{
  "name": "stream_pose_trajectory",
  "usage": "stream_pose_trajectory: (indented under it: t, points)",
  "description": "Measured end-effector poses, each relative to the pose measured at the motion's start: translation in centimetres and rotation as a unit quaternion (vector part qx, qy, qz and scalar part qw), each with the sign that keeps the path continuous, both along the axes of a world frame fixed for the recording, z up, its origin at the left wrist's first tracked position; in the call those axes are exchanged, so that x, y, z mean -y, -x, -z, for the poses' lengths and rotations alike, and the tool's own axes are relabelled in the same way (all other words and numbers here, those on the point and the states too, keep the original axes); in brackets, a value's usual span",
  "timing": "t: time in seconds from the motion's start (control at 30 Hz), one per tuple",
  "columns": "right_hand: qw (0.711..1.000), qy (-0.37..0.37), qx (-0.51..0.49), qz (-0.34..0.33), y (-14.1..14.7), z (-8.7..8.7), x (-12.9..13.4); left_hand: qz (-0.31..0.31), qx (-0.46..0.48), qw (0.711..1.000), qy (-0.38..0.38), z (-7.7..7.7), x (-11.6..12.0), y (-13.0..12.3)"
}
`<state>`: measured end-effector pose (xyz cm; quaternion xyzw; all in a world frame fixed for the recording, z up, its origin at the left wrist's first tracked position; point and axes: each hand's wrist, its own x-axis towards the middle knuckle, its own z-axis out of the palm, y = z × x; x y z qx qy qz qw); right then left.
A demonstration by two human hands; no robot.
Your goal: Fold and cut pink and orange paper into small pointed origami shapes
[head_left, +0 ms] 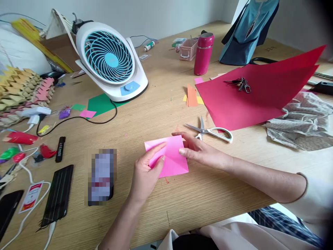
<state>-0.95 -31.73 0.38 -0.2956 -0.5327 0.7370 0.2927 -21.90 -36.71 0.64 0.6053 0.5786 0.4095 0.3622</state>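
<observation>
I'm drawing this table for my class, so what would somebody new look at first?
Probably the bright pink paper, near the front middle of the wooden table, with the person's left grip on it and right grip at its right edge. After that, perhaps the large red sheets on the right and the white-and-blue fan at the back left.

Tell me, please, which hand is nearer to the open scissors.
The right hand: it is just on the near side of the scissors, at the right edge of the pink paper. The left hand is farther away, over the paper's left part.
</observation>
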Motion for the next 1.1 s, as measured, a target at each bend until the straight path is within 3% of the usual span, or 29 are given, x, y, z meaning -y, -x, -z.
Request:
stream_pose_trajectory:
  t: [0.07,0.17,0.43,0.73,1.1]
  points:
    - [0.999,-0.013,-0.01,0.038,0.5,1.4,0.2,0.003,-0.027,0.999,-0.021,0.3,0.0,-0.2]
    - [0.998,-0.022,0.017,0.055,0.8,2.7,0.3,-0.016,0.005,1.0,-0.02,1.0,0.1,-0.3]
    - [0.994,-0.059,0.074,0.054,0.4,2.3,0.8,-0.066,0.254,0.961,0.086,1.3,-0.2,0.2]
    - [0.982,-0.14,0.114,0.062,0.1,2.6,1.0,-0.059,0.266,0.952,0.142,2.2,-0.4,0.8]
    - [0.957,-0.228,0.17,0.059,-0.1,1.7,1.4,-0.13,0.244,0.959,0.061,3.7,-0.7,0.7]
